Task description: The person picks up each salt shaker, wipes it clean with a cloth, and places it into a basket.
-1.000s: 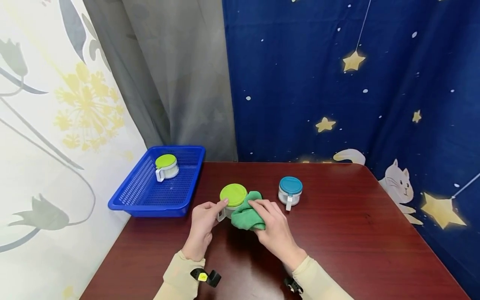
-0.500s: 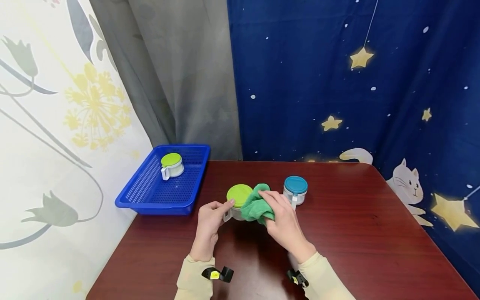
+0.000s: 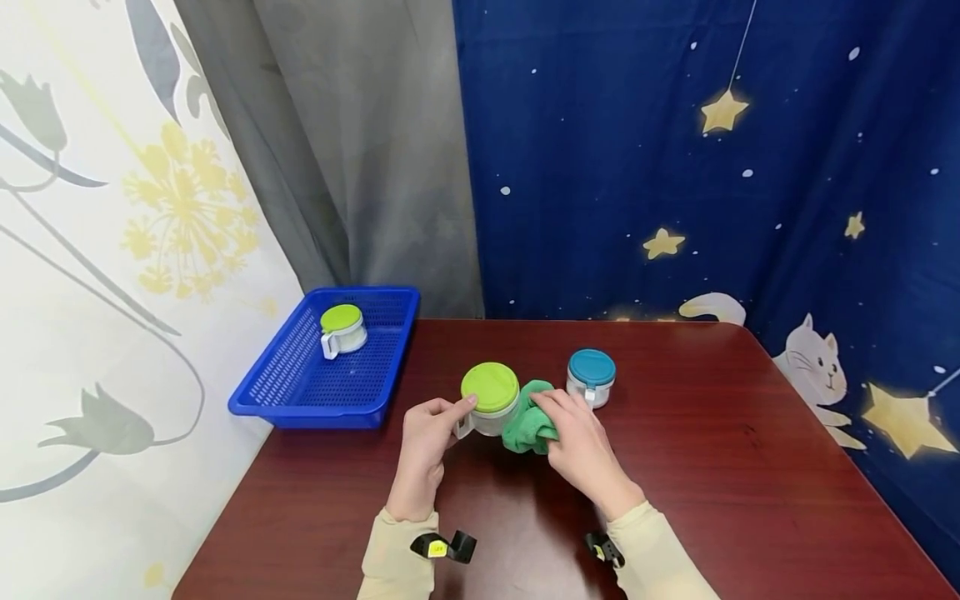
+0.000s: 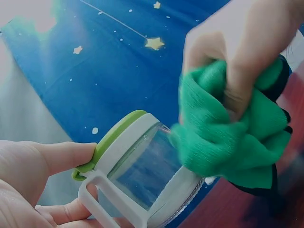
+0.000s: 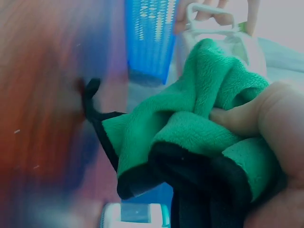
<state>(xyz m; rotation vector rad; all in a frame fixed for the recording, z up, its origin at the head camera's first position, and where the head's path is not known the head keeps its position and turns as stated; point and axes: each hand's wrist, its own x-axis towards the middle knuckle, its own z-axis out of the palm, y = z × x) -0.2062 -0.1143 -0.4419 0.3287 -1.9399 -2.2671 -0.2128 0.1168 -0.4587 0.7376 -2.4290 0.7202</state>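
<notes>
In my left hand (image 3: 426,450) I hold a clear jar with a lime-green lid (image 3: 491,387) and a white handle, thumb on the lid's edge and fingers about the handle. It is tilted in the left wrist view, where its see-through wall (image 4: 151,161) shows. My right hand (image 3: 588,450) grips a bunched green cloth (image 3: 528,427) with black edging. The cloth lies against or right beside the jar's right side; exact contact cannot be told. Just beyond the right hand, a similar jar with a teal lid (image 3: 592,367) stands on the table.
A blue plastic basket (image 3: 300,411) stands at the table's back left, with another green-lidded jar (image 3: 342,329) inside. The dark red-brown table (image 3: 720,467) extends to the right. Curtains hang behind and at the left.
Both hands have shifted slightly right in the head view. The held jar has risen a little, and the cloth has slid from its front toward its right side.
</notes>
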